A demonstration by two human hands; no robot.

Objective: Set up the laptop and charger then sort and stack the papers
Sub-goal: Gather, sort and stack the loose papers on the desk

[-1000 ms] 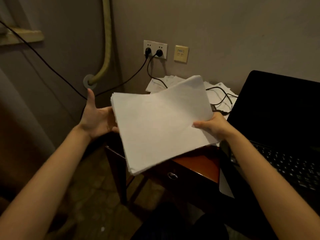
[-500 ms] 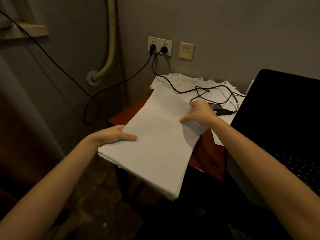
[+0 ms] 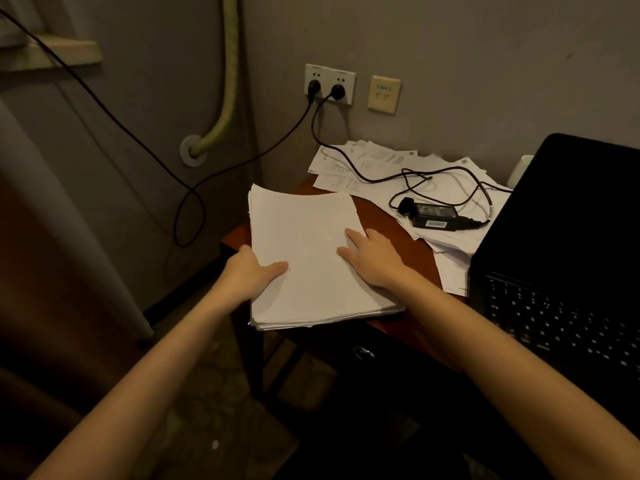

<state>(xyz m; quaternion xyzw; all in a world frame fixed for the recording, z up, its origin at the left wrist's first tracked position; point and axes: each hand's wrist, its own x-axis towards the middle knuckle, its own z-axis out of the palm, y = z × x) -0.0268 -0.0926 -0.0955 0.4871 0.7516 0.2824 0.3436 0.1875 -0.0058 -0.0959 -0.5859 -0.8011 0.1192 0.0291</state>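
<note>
Wooden table [image 3: 384, 216] in dim corner; left hand [image 3: 249, 271] fingers grip paper stack [image 3: 308, 258], right hand [image 3: 372, 256] flat.

Paper stack [image 3: 308, 251]: matt white sheets, smooth. Desk [image 3: 377, 216], at 3 o'clock of the stack, is showing glossy reddish-brown wood. Charger brick [image 3: 433, 215]: matt black plastic. Laptop [image 3: 568, 258] is looking matt black.

Both forearms bare, no sleeves or jewellery.

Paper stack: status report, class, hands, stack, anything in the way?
Left hand grips stack's left edge; right hand flat on top. Paper stack on table. Charger and loose papers lie beyond.
</note>
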